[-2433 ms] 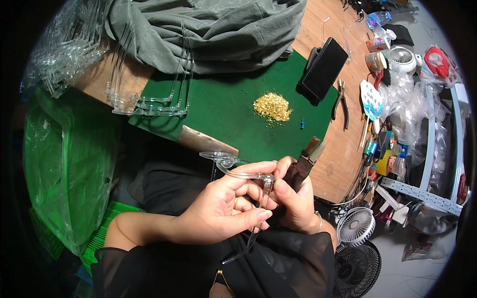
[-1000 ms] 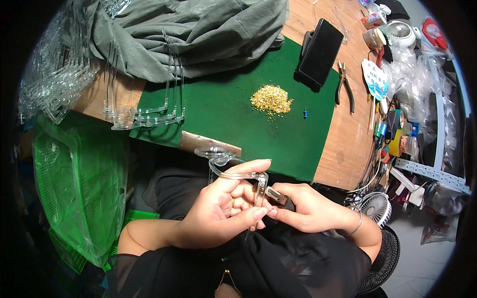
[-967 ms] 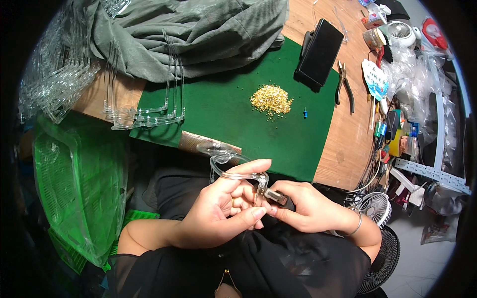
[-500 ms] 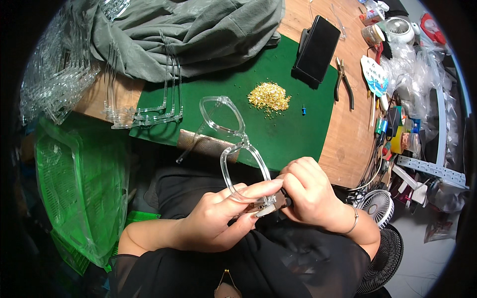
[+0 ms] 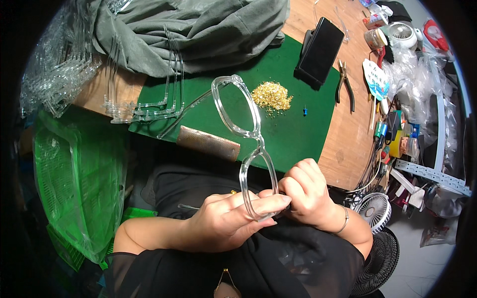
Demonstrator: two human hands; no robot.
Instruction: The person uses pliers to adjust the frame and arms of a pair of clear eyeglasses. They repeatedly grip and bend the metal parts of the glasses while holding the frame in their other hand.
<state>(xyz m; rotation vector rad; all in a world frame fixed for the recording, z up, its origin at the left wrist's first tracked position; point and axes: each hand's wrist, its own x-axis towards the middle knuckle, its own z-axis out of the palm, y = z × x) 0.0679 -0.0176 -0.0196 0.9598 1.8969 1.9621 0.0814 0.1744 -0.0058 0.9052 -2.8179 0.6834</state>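
A clear plastic eyeglass frame (image 5: 257,141) is pinched between the thumb and fingers of my left hand (image 5: 221,223). It stands tilted upward, its far rim over the green mat and one thin temple reaching out to the left. Close against its near end, my right hand (image 5: 309,193) is curled closed. What that hand grips is hidden behind its fingers. Beyond the frame, a pile of small gold-coloured pieces (image 5: 272,96) lies on the green mat (image 5: 293,136), with a blue push pin (image 5: 305,111) beside it.
A worn, flat bar (image 5: 208,144) lies along the mat's near edge. Several clear frames (image 5: 149,115) are stacked at left, near grey cloth (image 5: 198,37) and a green basket (image 5: 79,184). At right are a black phone (image 5: 320,52), pliers (image 5: 344,87) and a small white fan (image 5: 372,211).
The eyeglass frame has turned and shifted right and upward in my left hand. A dark object seen between my hands earlier is now mostly hidden. The right hand stays closed nearby.
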